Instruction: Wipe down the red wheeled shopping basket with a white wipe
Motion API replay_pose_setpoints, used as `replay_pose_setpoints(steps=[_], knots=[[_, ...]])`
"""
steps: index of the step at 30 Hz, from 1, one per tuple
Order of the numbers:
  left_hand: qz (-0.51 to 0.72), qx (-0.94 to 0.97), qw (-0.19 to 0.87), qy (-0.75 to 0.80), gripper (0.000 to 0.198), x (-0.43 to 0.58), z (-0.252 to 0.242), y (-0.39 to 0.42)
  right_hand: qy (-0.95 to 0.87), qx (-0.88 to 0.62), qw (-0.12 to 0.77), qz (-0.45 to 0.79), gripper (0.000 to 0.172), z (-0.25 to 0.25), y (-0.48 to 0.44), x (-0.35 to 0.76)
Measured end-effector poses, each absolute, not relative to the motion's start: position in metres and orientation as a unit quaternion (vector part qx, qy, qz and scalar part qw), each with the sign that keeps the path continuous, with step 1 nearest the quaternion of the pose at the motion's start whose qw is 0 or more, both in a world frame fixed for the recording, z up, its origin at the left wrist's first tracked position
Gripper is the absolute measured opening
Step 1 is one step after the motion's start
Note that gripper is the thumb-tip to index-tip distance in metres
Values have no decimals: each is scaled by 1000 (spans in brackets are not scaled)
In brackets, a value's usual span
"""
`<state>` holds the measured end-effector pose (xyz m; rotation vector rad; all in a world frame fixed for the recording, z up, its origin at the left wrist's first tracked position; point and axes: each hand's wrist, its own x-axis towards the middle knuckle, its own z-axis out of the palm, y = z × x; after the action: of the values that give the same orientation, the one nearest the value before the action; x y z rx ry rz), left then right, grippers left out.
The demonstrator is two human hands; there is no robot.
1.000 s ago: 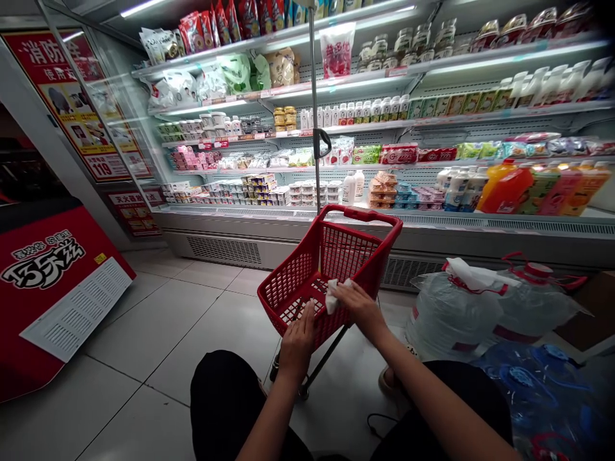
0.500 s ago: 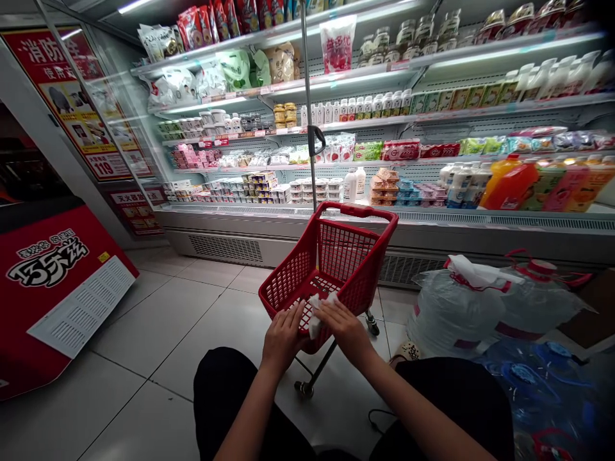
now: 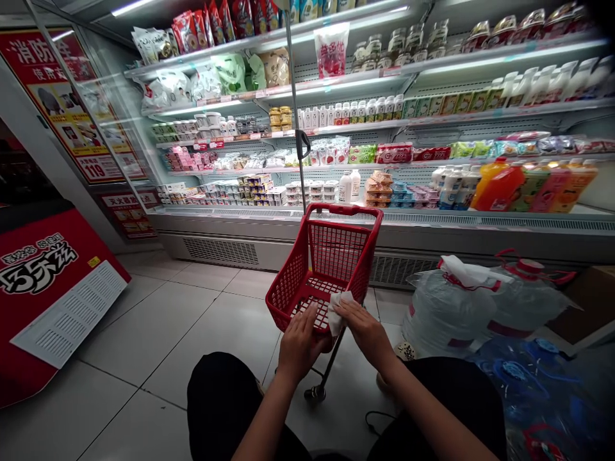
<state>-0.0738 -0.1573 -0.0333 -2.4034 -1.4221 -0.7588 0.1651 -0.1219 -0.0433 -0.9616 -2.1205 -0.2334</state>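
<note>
Straight ahead, a long open display case [image 3: 269, 242] stretches right across, its stocked shelves [image 3: 446, 116] brightly lit! Top left, a strip light [image 3: 137, 6] glows; below it, a red poster [image 3: 67, 105]. Down on the left sits a red cabinet [image 3: 48, 224] with a white vented panel [image 3: 71, 314], and pale, dark-seamed floor tiles [image 3: 163, 339] spread out beside it.

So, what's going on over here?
A person is handling a red shopping cart with bare hands. The right hand holds a crumpled white wipe at the basket's near edge, while the left hand is beside it at the same edge. The cart stands before a stocked display case.
</note>
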Motion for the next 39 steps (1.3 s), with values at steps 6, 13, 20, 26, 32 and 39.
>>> replay_pose_setpoints(steps=[6, 13, 20, 26, 32, 39], knots=[[-222, -826, 163, -493, 73, -99, -28, -150, -826, -414, 363, -123, 55, -52, -142, 162], [-251, -787, 166, -538, 83, -81, -38, -155, -839, -398, 324, -181, 53, -56, -163, 109], [-230, -795, 175, -533, 84, -84, -34, -156, -866, -343, 317, -177, 57, -49, -148, 139], [-232, -789, 171, -542, 92, -78, -38, -158, -888, -293, 324, -143, 55, -39, -141, 180], [-243, -767, 181, -565, 93, -53, -47, -161, -845, -365, 361, -153, 50, -49, -157, 147], [-250, -784, 191, -535, 86, -64, -41, -156, -838, -350, 375, -183, 54, -49, -152, 117]])
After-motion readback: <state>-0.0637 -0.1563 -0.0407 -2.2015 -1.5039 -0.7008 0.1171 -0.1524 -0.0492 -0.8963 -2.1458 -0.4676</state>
